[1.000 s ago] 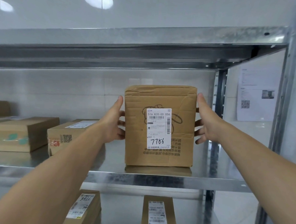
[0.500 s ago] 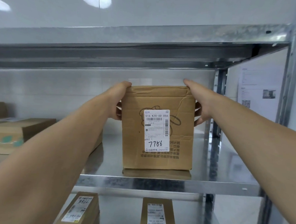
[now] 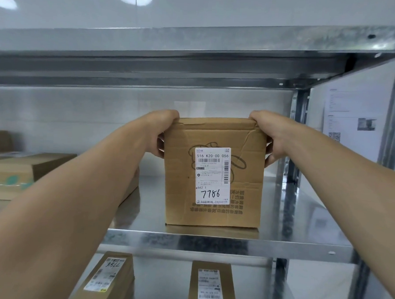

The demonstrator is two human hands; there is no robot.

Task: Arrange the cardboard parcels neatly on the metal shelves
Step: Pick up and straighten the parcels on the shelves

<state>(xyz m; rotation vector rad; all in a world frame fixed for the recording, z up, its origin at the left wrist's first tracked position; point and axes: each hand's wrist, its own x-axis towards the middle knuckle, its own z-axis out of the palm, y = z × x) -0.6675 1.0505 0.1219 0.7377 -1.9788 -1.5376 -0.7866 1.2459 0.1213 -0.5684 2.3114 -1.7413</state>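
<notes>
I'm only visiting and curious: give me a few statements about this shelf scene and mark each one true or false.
1. The left hand and the right hand grip the top corners of the box. True.
2. The box hangs in mid-air. False: it stands on the shelf.
3. The handwritten number on the label reads 7786. True.
4. The box lies flat with its label facing up. False: it stands upright, label facing the camera.
5. Nothing lies on the level below. False: a left parcel and a right parcel lie there.
</notes>
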